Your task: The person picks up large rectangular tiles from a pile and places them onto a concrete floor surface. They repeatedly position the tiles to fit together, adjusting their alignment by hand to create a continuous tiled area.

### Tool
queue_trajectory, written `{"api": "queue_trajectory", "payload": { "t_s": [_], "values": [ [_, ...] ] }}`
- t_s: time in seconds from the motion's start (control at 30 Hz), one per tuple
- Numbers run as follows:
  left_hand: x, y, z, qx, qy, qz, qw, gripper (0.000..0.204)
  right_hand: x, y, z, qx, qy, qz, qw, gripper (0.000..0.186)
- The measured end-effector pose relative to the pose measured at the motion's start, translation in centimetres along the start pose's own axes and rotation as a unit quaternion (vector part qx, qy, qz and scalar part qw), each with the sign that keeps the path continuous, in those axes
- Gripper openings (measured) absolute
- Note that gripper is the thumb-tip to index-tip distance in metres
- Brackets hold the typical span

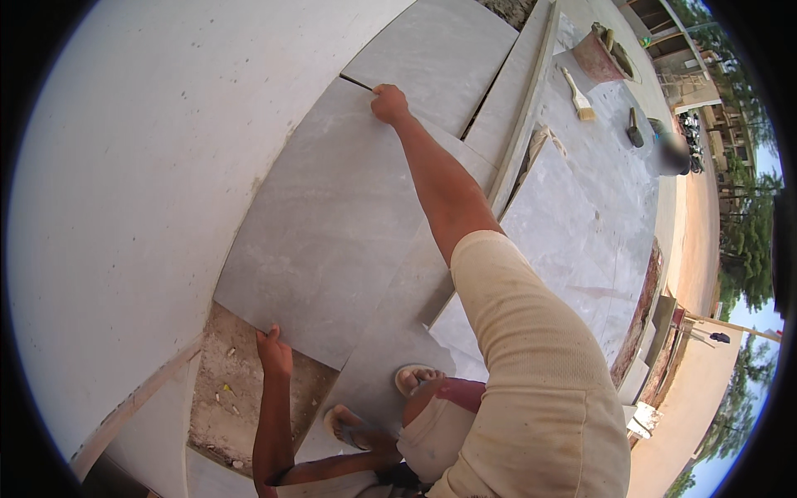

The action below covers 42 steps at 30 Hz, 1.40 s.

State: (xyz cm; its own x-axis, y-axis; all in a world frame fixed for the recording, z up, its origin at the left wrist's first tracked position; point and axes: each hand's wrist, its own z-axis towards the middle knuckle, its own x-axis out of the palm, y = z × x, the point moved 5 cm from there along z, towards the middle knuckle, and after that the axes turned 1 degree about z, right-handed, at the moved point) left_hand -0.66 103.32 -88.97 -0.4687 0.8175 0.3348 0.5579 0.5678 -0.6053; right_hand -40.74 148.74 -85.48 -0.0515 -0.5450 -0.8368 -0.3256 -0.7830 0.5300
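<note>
A large grey floor tile [324, 216] lies before me along the white wall, its far edge beside a dark gap. My left hand [275, 352] is closed on the tile's near edge, above a patch of rough bare mortar [228, 386]. At the far edge my right hand [389, 104] is closed, its fingertips at the gap between this tile and the farther grey tile [436, 50]. The undersides of the fingers are hidden.
On the right, a mortar-stained bucket [599, 58], a paintbrush [579, 95] and a black-headed mallet [635, 129] rest on pale tiles. A long raised strip [527, 108] runs beside the tiles. The white wall [149, 149] bounds the left. Another person [669, 153] is farther off.
</note>
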Motion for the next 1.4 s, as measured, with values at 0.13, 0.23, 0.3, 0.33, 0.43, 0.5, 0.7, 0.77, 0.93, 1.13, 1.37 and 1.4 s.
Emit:
{"api": "queue_trajectory", "payload": {
  "t_s": [0.13,0.23,0.3,0.33,0.43,0.5,0.7,0.77,0.93,1.13,1.37,1.4],
  "values": [
    [-1.4,0.5,0.8,-0.003,-0.008,-0.02,1.0,0.049,0.2,0.5,-0.2,-0.008,0.034,-0.038,0.999,0.033],
    [-1.1,0.5,0.8,-0.011,-0.013,-0.03,0.999,0.047,-0.1,0.1,-0.6,-0.018,0.029,-0.051,0.998,0.034],
    [-0.4,0.4,0.4,-0.017,-0.02,-0.034,0.999,0.044,-0.3,-0.3,-0.9,-0.02,0.03,-0.054,0.998,0.036],
    [0.0,0.4,0.3,-0.019,-0.024,-0.037,0.999,0.041,-0.5,-0.6,-1.0,-0.021,0.038,-0.059,0.997,0.036],
    [-0.5,0.3,0.2,-0.013,-0.04,-0.056,0.998,0.04,-1.1,-0.5,-2.2,-0.01,0.05,-0.079,0.996,0.039],
    [-0.9,0.0,0.0,-0.001,-0.037,-0.06,0.998,0.042,-1.3,-0.5,-3.5,0.014,0.058,-0.099,0.993,0.041],
    [0.0,-0.3,-0.2,-0.01,-0.008,-0.047,0.999,0.049,-1.0,-4.4,-2.1,0.063,0.069,-0.108,0.99,0.043],
    [1.7,0.8,0.2,-0.036,-0.014,-0.051,0.998,0.049,-2.0,-8.0,0.1,0.051,0.049,-0.117,0.991,0.042],
    [0.7,-0.5,-1.4,0.015,0.017,-0.029,0.999,0.044,-0.8,-5.8,-0.9,0.07,0.048,0.039,0.996,0.041],
    [1.5,-1.0,-1.4,-0.002,-0.019,0.007,1.0,0.041,-1.8,-6.6,-0.4,0.053,0.039,0.054,0.996,0.041],
    [0.8,-0.9,-0.9,0.021,-0.001,-0.006,1.0,0.037,-1.3,-6.2,-0.7,0.049,0.018,0.065,0.997,0.038],
    [0.6,-0.8,-0.7,0.022,-0.001,-0.007,1.0,0.04,-1.4,-6.3,-0.7,0.047,0.016,0.066,0.997,0.038]
  ]
}}
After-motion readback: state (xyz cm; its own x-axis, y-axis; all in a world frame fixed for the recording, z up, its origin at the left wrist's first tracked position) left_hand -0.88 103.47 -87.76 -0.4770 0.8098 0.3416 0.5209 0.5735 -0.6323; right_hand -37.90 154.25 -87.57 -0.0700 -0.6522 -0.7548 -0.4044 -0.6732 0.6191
